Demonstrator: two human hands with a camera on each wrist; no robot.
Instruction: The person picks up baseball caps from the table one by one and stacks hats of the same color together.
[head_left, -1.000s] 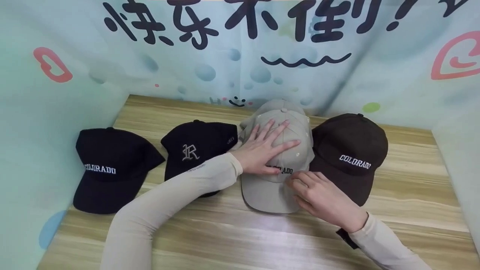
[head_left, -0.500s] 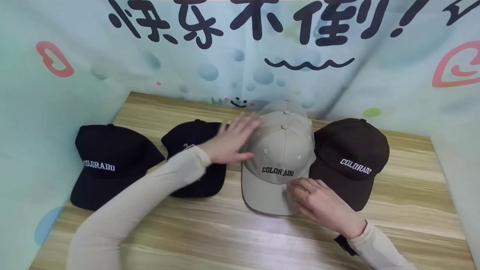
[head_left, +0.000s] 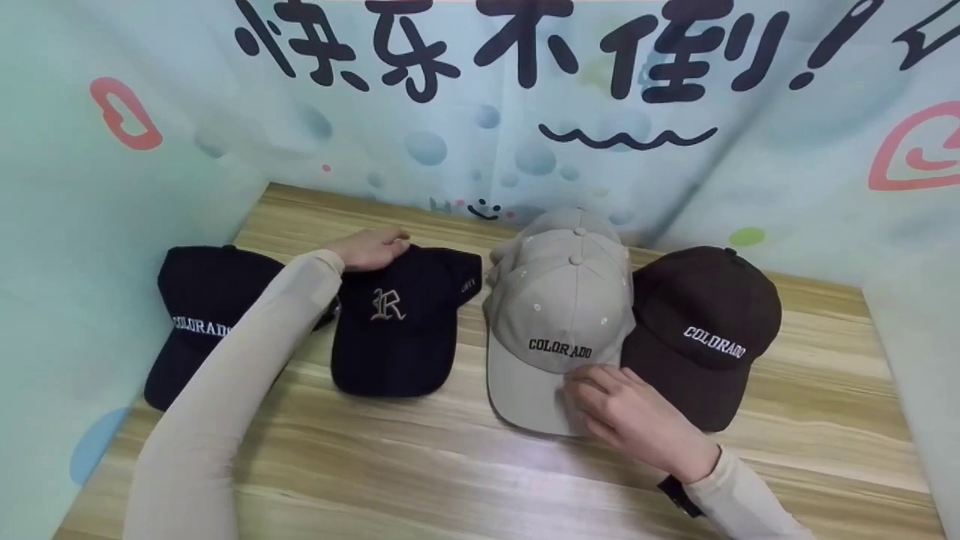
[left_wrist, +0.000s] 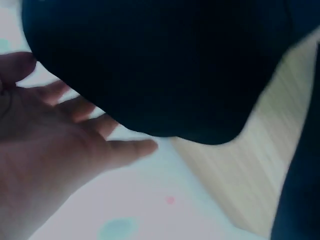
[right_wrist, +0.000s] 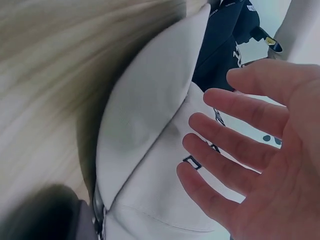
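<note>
At the top back edge of a navy cap [head_left: 396, 352] with a gothic R, my left hand [head_left: 373, 249] touches the crown. The left wrist view shows this hand's fingers loosely extended, their tips hidden behind the dark cap [left_wrist: 150, 75]. My right hand [head_left: 630, 416] hovers at the brim of the front light grey COLORADO cap [head_left: 562, 315]. In the right wrist view its fingers are spread and relaxed over the grey cap [right_wrist: 145, 110], gripping nothing; whether they touch it, I cannot tell. More grey caps are nested behind the front one.
A navy COLORADO cap [head_left: 217, 285] lies at the left, partly covered by my left sleeve. Right of the grey stack sits a dark brown COLORADO cap [head_left: 709, 300]. A printed cloth backdrop [head_left: 420, 112] encloses the wooden table [head_left: 450, 480] behind and at both sides.
My left hand has lifted off the grey cap's crown and moved left to the navy R cap. The right hand has stayed near the grey brim. The view has shifted slightly.
</note>
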